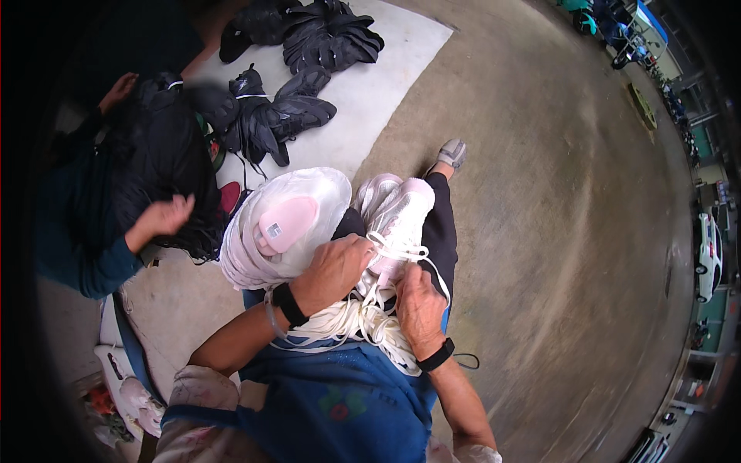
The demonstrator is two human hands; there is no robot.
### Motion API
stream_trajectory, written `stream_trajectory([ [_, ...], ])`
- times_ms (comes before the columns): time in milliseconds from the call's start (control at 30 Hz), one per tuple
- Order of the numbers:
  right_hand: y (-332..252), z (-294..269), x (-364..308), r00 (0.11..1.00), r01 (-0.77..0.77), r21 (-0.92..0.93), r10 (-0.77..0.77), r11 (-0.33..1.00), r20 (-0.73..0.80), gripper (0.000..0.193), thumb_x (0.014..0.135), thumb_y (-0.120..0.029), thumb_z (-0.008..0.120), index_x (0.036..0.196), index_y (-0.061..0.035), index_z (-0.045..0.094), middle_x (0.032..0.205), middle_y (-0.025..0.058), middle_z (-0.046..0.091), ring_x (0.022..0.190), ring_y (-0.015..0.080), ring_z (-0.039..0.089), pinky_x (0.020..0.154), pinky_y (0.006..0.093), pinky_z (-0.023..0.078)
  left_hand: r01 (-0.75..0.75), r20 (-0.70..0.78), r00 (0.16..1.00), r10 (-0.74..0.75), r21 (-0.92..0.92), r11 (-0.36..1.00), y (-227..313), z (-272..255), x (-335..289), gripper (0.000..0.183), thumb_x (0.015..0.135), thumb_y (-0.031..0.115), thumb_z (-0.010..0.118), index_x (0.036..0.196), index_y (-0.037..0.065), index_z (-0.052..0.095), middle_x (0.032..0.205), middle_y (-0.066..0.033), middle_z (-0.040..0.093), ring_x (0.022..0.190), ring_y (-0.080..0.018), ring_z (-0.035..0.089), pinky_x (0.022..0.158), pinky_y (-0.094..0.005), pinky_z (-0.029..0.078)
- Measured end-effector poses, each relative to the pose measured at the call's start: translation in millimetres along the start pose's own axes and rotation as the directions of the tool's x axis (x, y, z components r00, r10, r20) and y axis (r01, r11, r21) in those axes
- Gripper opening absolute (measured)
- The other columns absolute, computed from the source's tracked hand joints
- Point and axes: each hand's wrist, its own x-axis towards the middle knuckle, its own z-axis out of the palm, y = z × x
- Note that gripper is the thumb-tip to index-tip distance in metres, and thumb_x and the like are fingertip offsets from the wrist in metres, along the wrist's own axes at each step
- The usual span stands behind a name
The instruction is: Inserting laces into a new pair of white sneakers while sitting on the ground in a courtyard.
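Observation:
A pale pink and white shoe upper [404,212] rests on my lap, its toe pointing away from me. White shoelace [397,251] crosses its throat in loose loops. At the left side of the throat, my left hand [333,272] has its fingertips closed on the lace. Opposite, my right hand [421,309] is closed too, pinching lace near the tongue. Another pink and white upper [374,193] lies beside the first, partly covered. Left of it sits a stack of pale uppers [285,220] with a pink insole-shaped piece on top. A bundle of white laces [351,324] spreads across my blue apron [332,401].
Several black shoe uppers [285,116] lie in bunches on a white sheet [409,38] ahead. At the left, a person in dark sleeves has a hand [166,216] beside a large black pile [170,170]. Parked vehicles, including a white car [708,258], stand far right.

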Motion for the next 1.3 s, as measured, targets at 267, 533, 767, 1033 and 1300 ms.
stream_trajectory([
  [267, 1, 1, 12, 0.954, 0.261, -0.381, -0.298, 0.887, -0.04, 0.023, 0.081, -0.015, 0.058, 0.099, -0.0006, 0.061, 0.08, 0.0089, 0.052, 0.07, 0.0231, 0.055, 0.063, 0.0369, 0.042, -0.131, -0.054, 0.985, 0.163, 0.376, 0.917, 5, 21, -11, 0.039, 0.079, 0.019, 0.068, 0.108, -0.002, 0.053, 0.094, -0.0138, 0.055, 0.091, -0.0282, 0.054, 0.078, -0.0397, 0.042],
  [533, -3, -7, 24, 0.922, 0.374, -0.37, -0.382, 0.85, 0.054, 0.017, 0.074, -0.013, 0.059, 0.084, -0.0007, 0.065, 0.085, 0.0105, 0.049, 0.08, 0.0256, 0.048, 0.068, 0.0388, 0.036, -0.106, -0.099, 0.986, 0.136, 0.259, 0.96, 9, 7, -18, 0.039, 0.079, 0.016, 0.068, 0.111, 0.0, 0.051, 0.099, -0.0143, 0.054, 0.093, -0.0306, 0.053, 0.079, -0.0414, 0.041],
  [767, -7, -6, 27, 0.926, 0.373, -0.415, -0.364, 0.83, 0.104, 0.021, 0.072, -0.016, 0.06, 0.087, -0.0016, 0.065, 0.088, 0.0107, 0.047, 0.083, 0.0254, 0.046, 0.069, 0.0385, 0.034, -0.142, -0.049, 0.985, 0.166, 0.32, 0.937, 15, 3, -13, 0.026, 0.078, 0.013, 0.068, 0.097, 0.003, 0.053, 0.092, -0.0129, 0.051, 0.09, -0.0289, 0.051, 0.081, -0.0403, 0.04],
  [1033, -7, -8, 28, 0.914, 0.401, -0.246, -0.403, 0.882, 0.048, 0.019, 0.079, -0.011, 0.059, 0.093, 0.0016, 0.059, 0.085, 0.0132, 0.047, 0.081, 0.0272, 0.051, 0.068, 0.0399, 0.04, 0.065, 0.122, 0.989, -0.082, 0.137, 0.988, 14, 8, -4, 0.018, 0.085, 0.011, 0.061, 0.095, -0.001, 0.051, 0.089, -0.0205, 0.056, 0.082, -0.0377, 0.062, 0.07, -0.0483, 0.049],
  [1300, -33, 5, 14, 0.989, 0.011, 0.608, 0.081, 0.794, -0.124, 0.01, 0.095, -0.01, 0.055, 0.095, -0.0002, 0.055, 0.089, 0.0189, 0.053, 0.069, 0.0367, 0.054, 0.061, 0.0432, 0.046, -0.003, -0.071, 0.997, -0.013, -0.213, 0.977, -10, 16, 0, 0.018, 0.084, 0.002, 0.059, 0.098, 0.0, 0.047, 0.088, -0.023, 0.057, 0.084, -0.0458, 0.057, 0.07, -0.0496, 0.047],
])
